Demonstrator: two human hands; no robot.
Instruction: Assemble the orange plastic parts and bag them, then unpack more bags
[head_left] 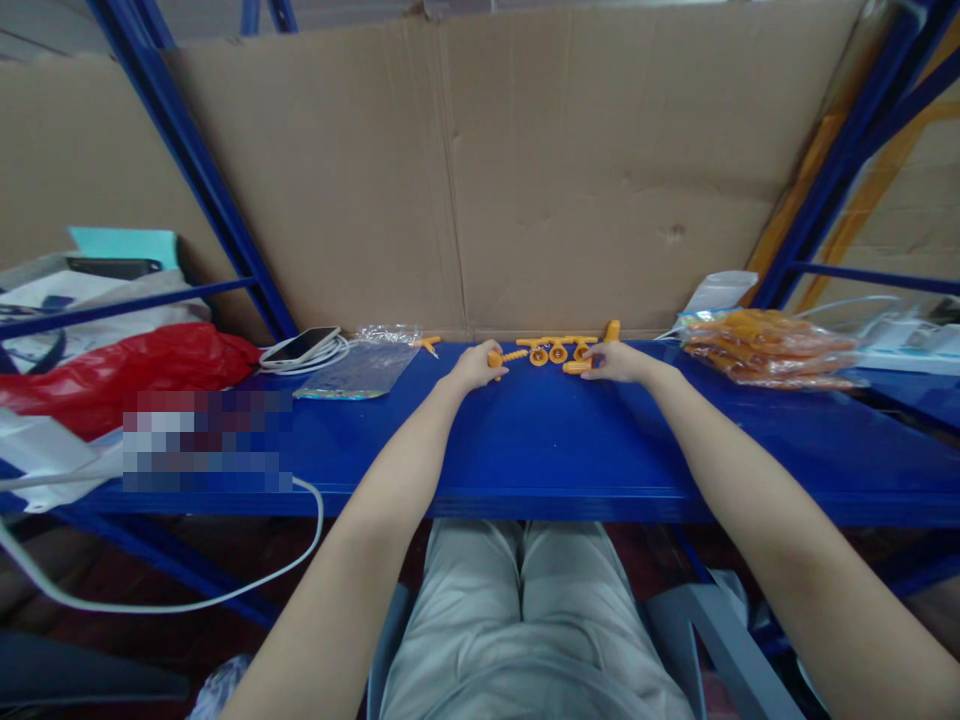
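Observation:
At the back of the blue shelf top, my left hand (pixel 472 368) is closed on a small orange plastic piece (pixel 495 359). An orange spiral screw-like piece (pixel 514 356) lies just to its right. My right hand (pixel 616 362) has its fingers closed at the end of a short orange bar-shaped piece (pixel 575 368). Between the hands are round orange wheel-like pieces (pixel 557 353), with a thin orange strip (pixel 551 341) behind them. Another orange piece (pixel 613 329) stands upright behind my right hand. The exact kinds of these parts are too small to tell.
Left of my hands lie a clear plastic bag (pixel 360 368), a small orange forked part (pixel 428 345), a phone (pixel 304 345) on a coiled white cable, and a red bag (pixel 142 370). Bagged orange parts (pixel 765 345) lie right. Cardboard (pixel 562 180) walls the back.

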